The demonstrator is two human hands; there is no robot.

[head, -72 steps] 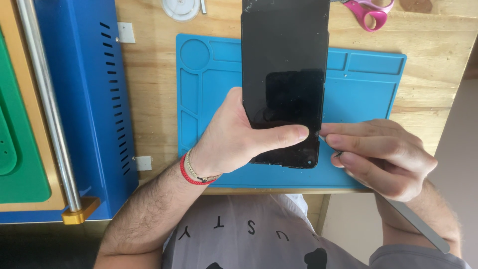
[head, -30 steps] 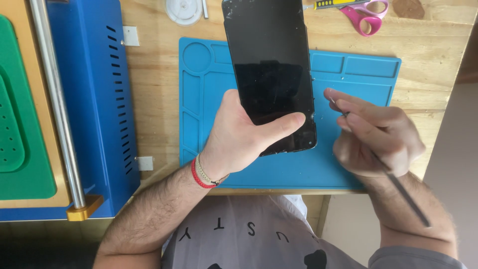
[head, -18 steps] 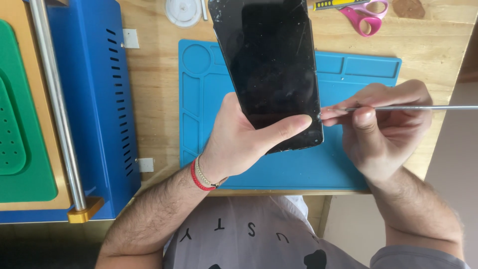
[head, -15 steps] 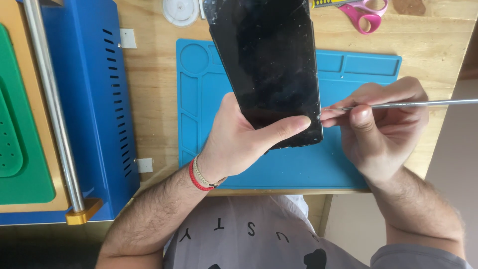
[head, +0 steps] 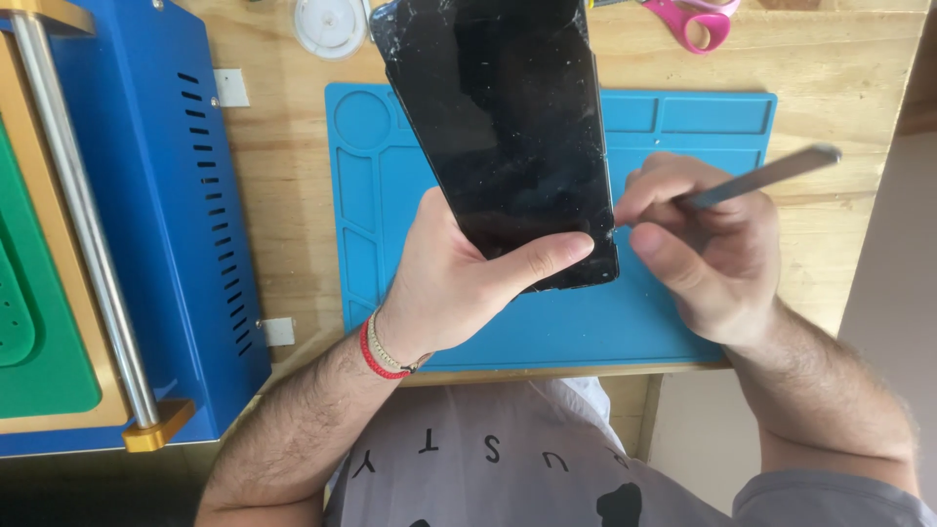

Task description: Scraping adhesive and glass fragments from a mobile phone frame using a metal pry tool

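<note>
Phone (head: pixel 503 137) is gripped in left hand (head: pixel 459 283), lower end in the palm, thumb laid across the dark, scuffed glass; it's held tilted above blue mat (head: pixel 683 322), top end leaning away & to the left. Right hand (head: pixel 708 249) is closed round a thin metal tool (head: pixel 761 178), pinched betw. thumb & fingers, tip set at the phone's right edge near the lower corner, approx. level w/ the left thumb. Red band and beaded bracelet (head: pixel 376 351) are worn on the left wrist. Beyond right hand, pink scissors (head: pixel 698 18) lie on the wooden table (head: pixel 283 176). Left of left hand a blue machine (head: pixel 166 195) w/ a steel roller (head: pixel 83 224) is seen; a white round lid (head: pixel 330 21) lies beyond, beside the phone's top.
</note>
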